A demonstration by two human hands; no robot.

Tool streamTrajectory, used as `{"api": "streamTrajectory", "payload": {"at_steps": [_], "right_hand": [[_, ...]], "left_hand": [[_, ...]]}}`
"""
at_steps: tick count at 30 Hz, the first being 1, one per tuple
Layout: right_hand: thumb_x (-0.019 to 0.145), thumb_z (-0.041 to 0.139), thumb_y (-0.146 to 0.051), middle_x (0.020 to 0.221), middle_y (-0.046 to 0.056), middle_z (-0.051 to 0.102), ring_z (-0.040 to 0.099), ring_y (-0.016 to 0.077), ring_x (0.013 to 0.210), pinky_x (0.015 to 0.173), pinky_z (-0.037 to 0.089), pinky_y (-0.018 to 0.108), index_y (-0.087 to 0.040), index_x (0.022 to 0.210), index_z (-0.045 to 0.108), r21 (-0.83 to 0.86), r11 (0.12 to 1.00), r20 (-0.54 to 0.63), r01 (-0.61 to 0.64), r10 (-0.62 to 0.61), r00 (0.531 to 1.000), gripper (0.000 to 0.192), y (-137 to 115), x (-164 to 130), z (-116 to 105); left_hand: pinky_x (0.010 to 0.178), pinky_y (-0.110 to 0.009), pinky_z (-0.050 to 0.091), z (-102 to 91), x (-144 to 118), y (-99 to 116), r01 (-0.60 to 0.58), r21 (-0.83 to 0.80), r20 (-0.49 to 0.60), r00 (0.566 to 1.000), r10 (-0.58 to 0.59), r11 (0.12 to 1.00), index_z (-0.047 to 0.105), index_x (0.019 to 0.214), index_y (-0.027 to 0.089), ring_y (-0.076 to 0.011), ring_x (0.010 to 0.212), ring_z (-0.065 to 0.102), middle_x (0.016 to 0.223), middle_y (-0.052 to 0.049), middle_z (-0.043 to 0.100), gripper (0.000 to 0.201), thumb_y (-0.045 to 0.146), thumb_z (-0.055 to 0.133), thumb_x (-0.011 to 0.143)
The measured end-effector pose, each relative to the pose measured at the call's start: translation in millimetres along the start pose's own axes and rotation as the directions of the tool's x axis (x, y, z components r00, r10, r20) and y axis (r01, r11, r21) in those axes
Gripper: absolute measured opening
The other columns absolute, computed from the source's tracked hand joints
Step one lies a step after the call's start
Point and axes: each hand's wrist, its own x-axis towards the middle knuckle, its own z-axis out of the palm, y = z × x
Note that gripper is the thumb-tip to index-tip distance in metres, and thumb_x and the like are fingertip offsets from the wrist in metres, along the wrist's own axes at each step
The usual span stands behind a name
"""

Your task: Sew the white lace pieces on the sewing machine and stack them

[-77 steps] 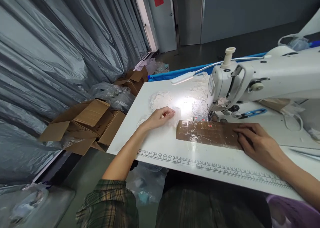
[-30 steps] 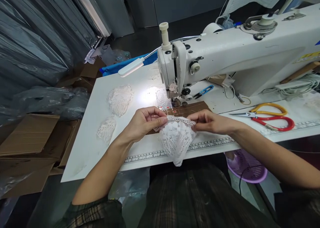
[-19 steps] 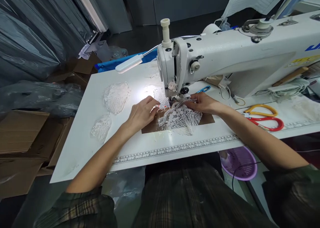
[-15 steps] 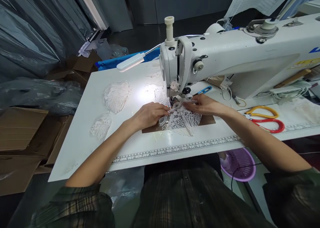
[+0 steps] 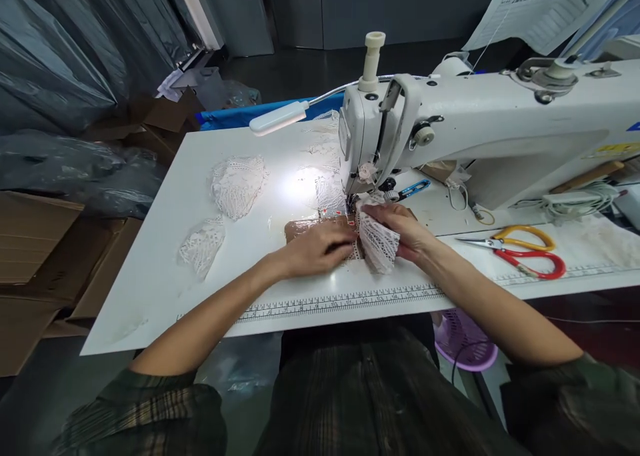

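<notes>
A piece of white lace [image 5: 376, 243] lies bunched on the white table [image 5: 165, 243], just in front of the needle of a white sewing machine [image 5: 450, 136]. My left hand [image 5: 320, 247] presses on the lace's left edge, over a brown taped patch [image 5: 305, 228] on the table. My right hand [image 5: 400, 228] grips the lace from the right, with the fabric folded over its fingers. A white lamp [image 5: 280, 117] lights the spot by the needle.
Two more lace pieces [image 5: 237, 185] [image 5: 203, 246] lie on the left of the table. Red and yellow scissors [image 5: 520, 253] and blue snips [image 5: 413, 189] lie to the right. A ruler strip [image 5: 340, 303] runs along the front edge. Cardboard boxes [image 5: 30, 243] stand at left, a purple basket [image 5: 465, 339] below.
Both hands brought the lace from in front of the table edge to the needle. Since then it has gone from spread flat to bunched, and the left hand has slid to the right.
</notes>
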Motion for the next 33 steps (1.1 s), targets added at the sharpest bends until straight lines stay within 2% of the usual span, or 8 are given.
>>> {"api": "streamTrajectory", "payload": {"at_steps": [4, 7, 12, 15, 18, 23, 29, 33], "right_hand": [[0.076, 0.081, -0.034, 0.059, 0.000, 0.062, 0.054, 0.0093, 0.046, 0.041, 0.047, 0.021, -0.018, 0.074, 0.064, -0.181, 0.976, 0.156, -0.123, 0.152, 0.976, 0.024, -9.0, -1.6, 35.6], [0.086, 0.072, -0.032, 0.073, 0.006, 0.069, 0.065, 0.0106, 0.060, 0.060, 0.060, 0.022, -0.014, 0.078, 0.067, -0.171, 0.969, 0.399, -0.175, 0.231, 0.887, 0.020, -15.0, -3.0, 57.2], [0.095, 0.060, -0.044, 0.094, 0.008, 0.073, 0.072, 0.0164, 0.088, 0.084, 0.062, 0.031, -0.015, 0.103, 0.072, -0.298, 0.948, 0.475, 0.107, 0.050, 0.878, 0.033, -11.2, 2.9, 28.6], [0.096, 0.057, -0.041, 0.091, 0.007, 0.074, 0.071, 0.0189, 0.087, 0.083, 0.061, 0.035, -0.018, 0.101, 0.073, -0.605, 0.665, 0.353, 0.438, -0.269, 0.896, 0.029, -1.8, 6.6, -11.2], [0.095, 0.057, -0.027, 0.110, 0.010, 0.073, 0.068, 0.0218, 0.104, 0.095, 0.056, 0.041, -0.019, 0.111, 0.073, -0.624, 0.322, 0.545, 0.712, -0.473, 0.692, 0.024, 11.5, 1.6, -33.7], [0.095, 0.055, -0.023, 0.122, 0.013, 0.070, 0.063, 0.0243, 0.119, 0.103, 0.050, 0.050, -0.016, 0.121, 0.068, -0.436, 0.080, 0.836, 0.896, -0.333, 0.437, 0.030, 31.3, -12.8, -33.1], [0.099, 0.048, -0.023, 0.122, 0.016, 0.070, 0.063, 0.0265, 0.119, 0.101, 0.046, 0.052, -0.014, 0.118, 0.069, -0.508, -0.064, 0.826, 0.859, -0.321, 0.464, 0.030, 28.9, -1.0, -31.1], [0.099, 0.048, -0.024, 0.126, 0.015, 0.069, 0.059, 0.0258, 0.125, 0.102, 0.044, 0.048, -0.014, 0.122, 0.067, -0.562, -0.063, 0.784, 0.825, -0.358, 0.507, 0.031, 25.8, 15.9, -35.9]], "left_hand": [[0.072, -0.036, 0.057, -21.7, 6.4, -20.4, 0.415, -0.656, 0.047, 0.856, -0.515, 0.631, 0.062, 0.100, 0.017, -0.0181, 0.077, 0.069, 0.094, -0.009, 0.072, 0.027, 0.041, 0.052, 0.095], [0.067, -0.037, 0.055, -36.2, 5.1, -25.8, 0.491, -0.757, 0.131, 0.760, -0.636, 0.432, 0.062, 0.100, 0.017, -0.0214, 0.074, 0.068, 0.088, -0.009, 0.072, 0.043, 0.059, 0.056, 0.090], [0.076, -0.038, 0.052, -37.5, -1.7, -19.9, 0.504, -0.651, 0.037, 0.768, -0.640, 0.567, 0.066, 0.103, 0.018, -0.0245, 0.089, 0.069, 0.098, -0.011, 0.073, 0.052, 0.066, 0.066, 0.082], [0.079, -0.035, 0.051, -31.1, -1.2, -19.1, 0.488, -0.567, -0.008, 0.802, -0.597, 0.663, 0.066, 0.103, 0.018, -0.0206, 0.086, 0.071, 0.095, -0.009, 0.073, 0.044, 0.053, 0.076, 0.078], [0.076, -0.033, 0.053, -25.2, 0.4, -20.8, 0.491, -0.537, -0.037, 0.798, -0.601, 0.686, 0.064, 0.103, 0.017, -0.0181, 0.080, 0.071, 0.089, -0.007, 0.073, 0.041, 0.046, 0.078, 0.078], [0.061, -0.029, 0.052, -16.6, 2.0, -20.4, 0.423, -0.323, -0.192, 0.847, -0.496, 0.846, 0.067, 0.099, 0.017, -0.0157, 0.070, 0.067, 0.083, -0.006, 0.073, 0.030, 0.039, 0.075, 0.081], [0.054, -0.025, 0.045, -32.8, 39.1, -35.2, 0.256, 0.266, -0.193, 0.959, -0.209, 0.929, 0.069, 0.094, 0.019, -0.0151, 0.067, 0.064, 0.083, -0.003, 0.073, 0.017, 0.033, 0.066, 0.085], [0.049, -0.025, 0.043, -57.8, 79.4, -64.5, 0.183, 0.240, -0.086, 0.982, -0.167, 0.953, 0.068, 0.084, 0.018, -0.0138, 0.058, 0.059, 0.075, -0.003, 0.068, 0.022, 0.036, 0.076, 0.074]]}}
